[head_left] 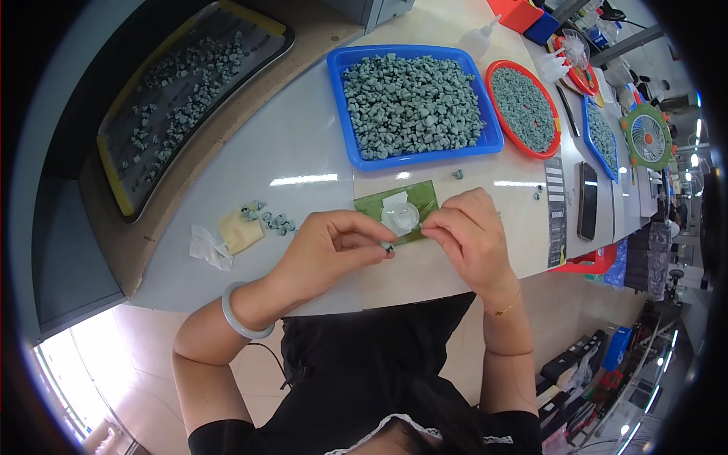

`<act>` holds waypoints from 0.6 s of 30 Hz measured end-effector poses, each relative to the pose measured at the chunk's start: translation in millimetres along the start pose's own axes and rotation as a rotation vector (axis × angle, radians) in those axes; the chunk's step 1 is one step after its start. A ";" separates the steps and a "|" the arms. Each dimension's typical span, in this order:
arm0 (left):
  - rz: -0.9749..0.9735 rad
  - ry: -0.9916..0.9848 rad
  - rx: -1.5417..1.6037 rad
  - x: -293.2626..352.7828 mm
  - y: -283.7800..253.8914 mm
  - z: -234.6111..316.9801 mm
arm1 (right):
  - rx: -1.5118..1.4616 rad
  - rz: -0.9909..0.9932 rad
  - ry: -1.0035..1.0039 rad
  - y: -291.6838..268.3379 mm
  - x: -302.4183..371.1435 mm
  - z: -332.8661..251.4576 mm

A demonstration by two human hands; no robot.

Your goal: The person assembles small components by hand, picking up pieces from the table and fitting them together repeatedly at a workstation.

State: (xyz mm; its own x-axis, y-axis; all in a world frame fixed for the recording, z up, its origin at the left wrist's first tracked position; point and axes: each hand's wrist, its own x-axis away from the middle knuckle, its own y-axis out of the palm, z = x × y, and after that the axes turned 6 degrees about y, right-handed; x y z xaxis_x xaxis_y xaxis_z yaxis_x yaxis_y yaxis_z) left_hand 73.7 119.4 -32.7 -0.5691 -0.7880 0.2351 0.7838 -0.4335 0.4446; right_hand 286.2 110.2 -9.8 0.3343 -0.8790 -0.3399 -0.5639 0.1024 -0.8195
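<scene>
My left hand (324,244) is closed in a pinch on a small grey-green piece (388,247) with a dark part, held just above the table's near edge. Across from it, my right hand (476,236) has its fingertips pressed together beside a small clear round cup (402,217); whatever they hold is too small to make out. The cup rests on a green rectangular mat (370,203) with a white patch under it. Left of my left hand, several similar pieces (279,223) lie loose near a folded yellow cloth (241,231) and a crumpled white tissue (210,248).
Beyond the mat stands a blue tray (345,144) heaped with grey-green pieces. Right of it are a round red tray (557,144) of smaller pieces, a phone (588,201) and a green fan (646,136). A dark yellow-edged tray (121,133) with scattered pieces sits at the left.
</scene>
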 end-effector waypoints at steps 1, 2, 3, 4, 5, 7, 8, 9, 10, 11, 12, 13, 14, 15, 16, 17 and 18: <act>0.043 -0.030 0.031 0.5 -1.4 1.1 | 0.001 -0.001 -0.001 -0.6 -2.7 -0.1; 0.042 -0.028 0.032 1.0 -1.8 1.3 | 0.029 -0.022 -0.029 -1.1 -4.9 -0.5; 0.053 -0.023 0.030 1.7 -2.0 1.4 | 0.057 -0.044 -0.055 -1.7 -6.4 -1.2; 0.065 -0.019 0.029 2.5 -2.6 1.1 | 0.056 -0.045 -0.057 -2.0 -7.6 -2.1; 0.067 -0.017 0.029 2.9 -3.4 -0.1 | 0.068 -0.072 -0.059 -2.5 -8.7 -3.0; 0.035 0.026 0.039 2.4 -6.0 -3.4 | 0.078 -0.100 -0.062 -1.9 -10.3 -3.0; 0.037 0.025 0.040 2.0 -6.1 -4.0 | 0.095 -0.110 -0.072 -1.1 -11.1 -2.2; 0.054 0.054 0.065 1.4 -5.3 -4.5 | 0.113 -0.121 -0.083 -0.1 -12.1 -1.6; 0.067 0.085 0.089 1.1 -4.1 -4.2 | 0.115 -0.120 -0.082 -1.0 -12.7 -2.3; 0.065 0.085 0.089 0.9 -4.2 -3.3 | 0.119 -0.122 -0.083 -2.1 -13.6 -3.1; 0.062 0.057 0.075 0.5 -4.4 -2.0 | 0.123 -0.124 -0.084 -2.7 -14.2 -3.6; 0.060 0.028 0.060 0.8 -4.6 -1.2 | 0.123 -0.124 -0.085 -2.5 -14.2 -3.8; 0.060 0.028 0.060 1.4 -4.9 -0.9 | 0.128 -0.127 -0.085 -2.3 -14.1 -3.8; 0.056 0.012 0.057 2.1 -5.0 -0.8 | 0.134 -0.129 -0.084 -2.2 -14.0 -3.9; 0.051 -0.004 0.054 2.6 -5.1 -0.6 | 0.134 -0.129 -0.085 -2.6 -14.5 -4.6; 0.052 -0.004 0.054 2.8 -4.6 -0.4 | 0.100 -0.115 -0.071 -3.7 -15.0 -5.9; 0.048 -0.003 0.086 3.1 -3.8 -0.5 | 0.065 -0.102 -0.058 -4.1 -14.8 -6.7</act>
State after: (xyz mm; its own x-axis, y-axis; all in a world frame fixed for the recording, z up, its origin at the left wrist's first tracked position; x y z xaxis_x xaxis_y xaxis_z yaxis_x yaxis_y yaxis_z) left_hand 69.1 118.4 -34.1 -0.5321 -0.8055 0.2610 0.7863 -0.3558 0.5050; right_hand 278.5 119.6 1.7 0.4314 -0.8583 -0.2778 -0.4752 0.0455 -0.8787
